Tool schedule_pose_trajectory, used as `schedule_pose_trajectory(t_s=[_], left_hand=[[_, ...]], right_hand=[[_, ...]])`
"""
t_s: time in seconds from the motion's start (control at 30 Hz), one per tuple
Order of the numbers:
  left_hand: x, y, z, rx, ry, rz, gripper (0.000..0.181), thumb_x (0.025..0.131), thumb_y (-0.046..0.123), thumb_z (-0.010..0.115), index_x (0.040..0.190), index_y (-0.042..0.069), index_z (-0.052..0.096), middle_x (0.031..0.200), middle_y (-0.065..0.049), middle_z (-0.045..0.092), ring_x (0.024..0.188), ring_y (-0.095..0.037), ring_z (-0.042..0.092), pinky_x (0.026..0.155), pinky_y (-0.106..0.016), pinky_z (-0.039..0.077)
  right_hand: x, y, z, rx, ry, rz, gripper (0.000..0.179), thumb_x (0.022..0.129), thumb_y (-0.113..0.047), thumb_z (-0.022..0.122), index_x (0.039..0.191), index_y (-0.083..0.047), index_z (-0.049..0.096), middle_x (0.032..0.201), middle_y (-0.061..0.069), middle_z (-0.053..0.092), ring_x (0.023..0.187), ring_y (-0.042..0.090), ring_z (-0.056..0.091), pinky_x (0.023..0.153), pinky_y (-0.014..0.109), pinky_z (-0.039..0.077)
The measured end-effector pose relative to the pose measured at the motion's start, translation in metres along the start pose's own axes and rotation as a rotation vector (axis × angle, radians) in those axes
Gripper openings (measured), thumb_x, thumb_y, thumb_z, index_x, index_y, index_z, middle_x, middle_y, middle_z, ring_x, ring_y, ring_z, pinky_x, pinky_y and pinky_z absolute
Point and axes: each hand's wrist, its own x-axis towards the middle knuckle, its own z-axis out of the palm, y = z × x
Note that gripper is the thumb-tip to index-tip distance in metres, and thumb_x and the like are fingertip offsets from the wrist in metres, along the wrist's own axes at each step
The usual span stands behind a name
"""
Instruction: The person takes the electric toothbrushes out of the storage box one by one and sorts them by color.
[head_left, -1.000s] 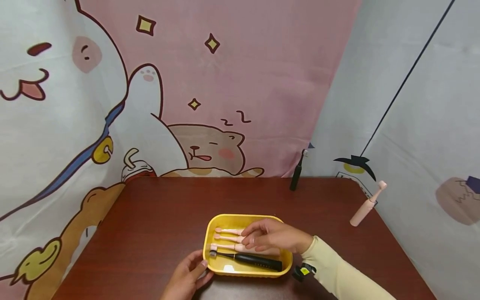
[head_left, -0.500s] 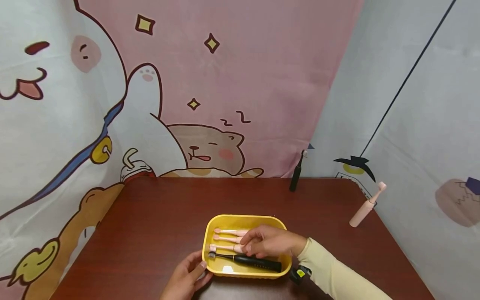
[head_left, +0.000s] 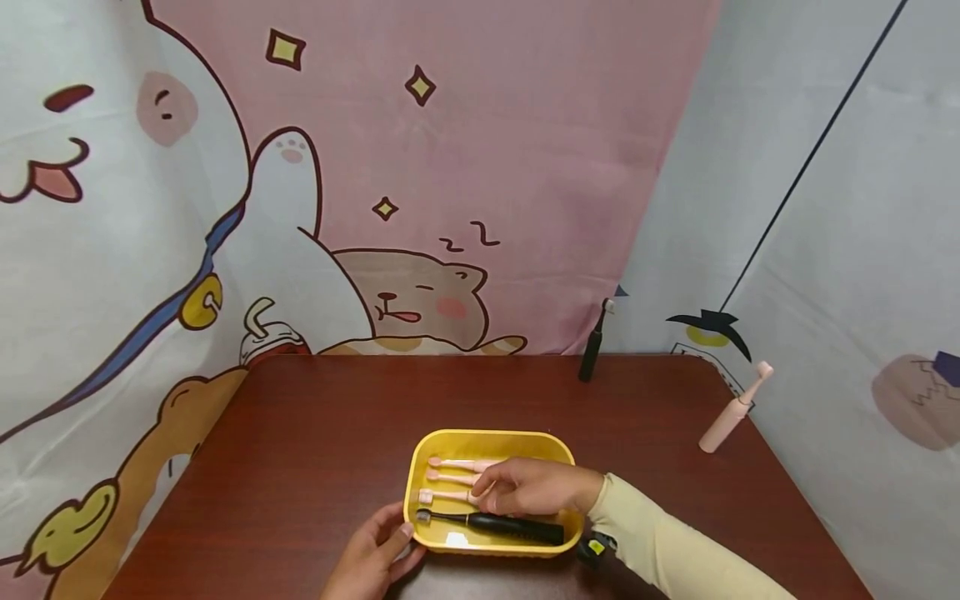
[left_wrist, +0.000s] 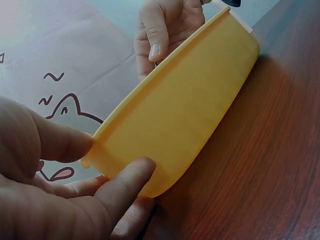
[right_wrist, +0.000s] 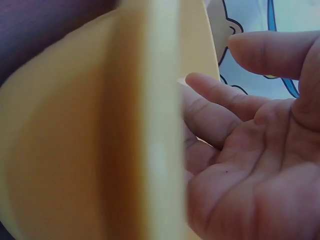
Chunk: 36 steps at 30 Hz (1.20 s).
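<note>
A yellow plastic tray sits near the table's front edge. Inside lie several electric toothbrushes: a black toothbrush nearest the front, and a pink toothbrush just behind it with two more pink ones beyond. My left hand grips the tray's front left corner, thumb at the rim and fingers on its outer wall. My right hand reaches over the right rim, fingertips at the nearest pink toothbrush, whose handle is hidden beneath it. In the right wrist view, the thumb stands apart from the fingers.
A black electric toothbrush stands upright at the table's back edge. Another pink electric toothbrush stands near the right edge. Cartoon-printed curtains hang behind and beside the brown table.
My right hand has moved slightly toward the front and left, down over the nearest pink toothbrush. The black toothbrush's head has shifted slightly frontward, away from the pink one. My left hand stays put.
</note>
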Motion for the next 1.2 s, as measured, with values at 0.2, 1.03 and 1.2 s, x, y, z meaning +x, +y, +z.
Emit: schedule_pose_trajectory(t_s=[0.2, 1.03, 1.2], left_hand=[[-0.001, -0.001, -0.001, -0.003, -0.013, 0.02, 0.059, 0.103, 0.008, 0.051, 0.146, -0.017, 0.02, 0.144, -0.037, 0.033, 0.121, -0.024, 0.054, 0.101, -0.044, 0.053], [-0.001, -0.001, -0.002, -0.003, -0.034, 0.002, 0.061, 0.103, 0.008, 0.052, 0.147, -0.016, 0.017, 0.147, -0.038, 0.028, 0.122, -0.022, 0.053, 0.1, -0.042, 0.053], [0.0, -0.001, -0.003, 0.0, -0.039, 0.01, 0.061, 0.103, 0.007, 0.052, 0.147, -0.017, 0.018, 0.147, -0.039, 0.028, 0.12, -0.021, 0.054, 0.1, -0.042, 0.054]], right_hand=[[0.0, -0.002, 0.005, -0.057, -0.004, 0.028, 0.029, 0.097, -0.016, 0.062, 0.123, -0.003, 0.064, 0.115, 0.005, 0.07, 0.099, 0.004, 0.062, 0.088, 0.019, 0.05], [0.008, -0.018, 0.029, -0.609, 0.082, 0.002, 0.021, 0.095, -0.022, 0.063, 0.113, -0.014, 0.071, 0.101, -0.01, 0.071, 0.092, -0.002, 0.06, 0.081, 0.019, 0.052], [0.008, -0.018, 0.028, -0.601, 0.041, -0.019, 0.017, 0.096, -0.02, 0.061, 0.107, -0.017, 0.074, 0.086, -0.017, 0.066, 0.078, -0.004, 0.056, 0.073, 0.015, 0.05]])
